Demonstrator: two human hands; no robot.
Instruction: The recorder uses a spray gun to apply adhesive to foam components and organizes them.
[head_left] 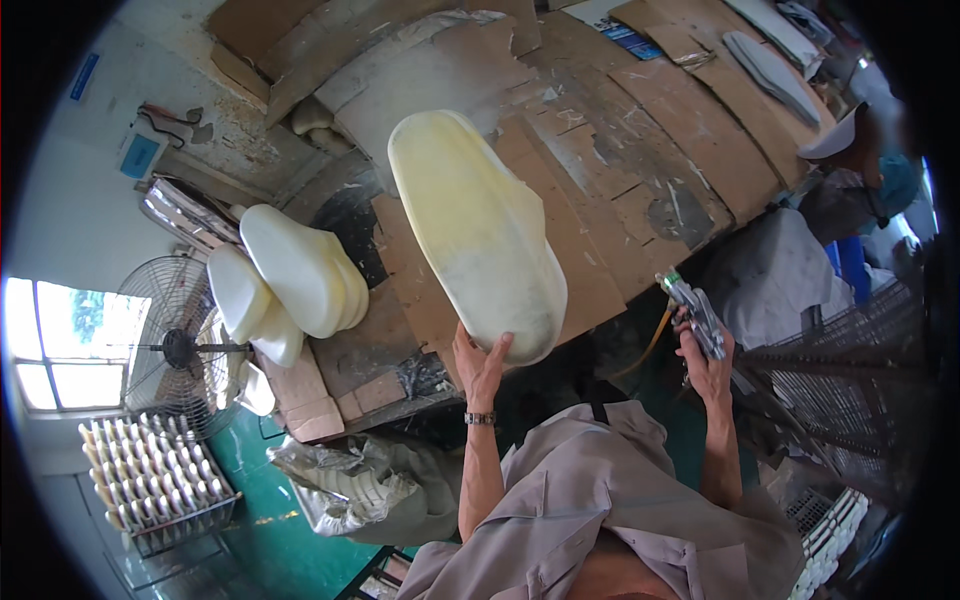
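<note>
My left hand (480,368) grips the near end of a large cream-yellow foam pad (468,215), long and rounded with a bulge on its right side. The thumb lies on its top face; the other fingers are partly hidden beneath. The pad is held over the cardboard-covered table (585,270), its upper part yellower and its near end whiter. Off to the right, my right hand (708,368) is closed around a metal spray gun (697,312). A yellow hose (648,345) hangs beside the gun.
Stacked white foam pads (300,270) lie at the table's left, near a standing fan (178,347). A rack of small pale pieces (155,475) and a crumpled sack (365,485) stand below. Another person (850,180) is at the far right, beyond a dark mesh rack (830,370).
</note>
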